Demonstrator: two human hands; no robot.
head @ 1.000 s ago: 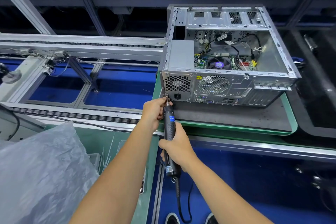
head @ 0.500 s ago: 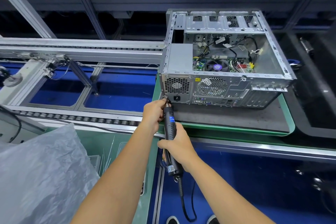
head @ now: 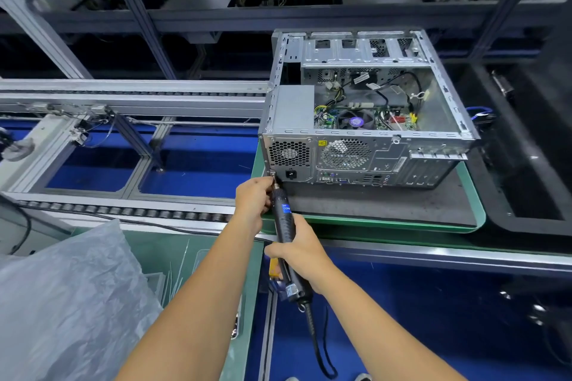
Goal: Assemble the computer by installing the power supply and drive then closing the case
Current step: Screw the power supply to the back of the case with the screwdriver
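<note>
A green-edged tray [head: 473, 195] with a dark mat sits at centre right on the conveyor rails [head: 123, 210], carrying the open computer case [head: 356, 158], while a green counter [head: 216, 244] at lower left holds a crumpled clear plastic bag [head: 68, 303].

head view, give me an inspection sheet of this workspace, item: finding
surface: dark mat on a green pallet
job's things: computer case lies on the mat, side open; power supply seated in its rear left corner; electric screwdriver tip at the lower left of the rear panel
clutter: plastic bag at lower left
grippers: left hand pinches near the screwdriver tip; right hand grips its body
cables: screwdriver cord hangs down; wires loose inside the case
surroundings: roller conveyor, aluminium frame
</note>
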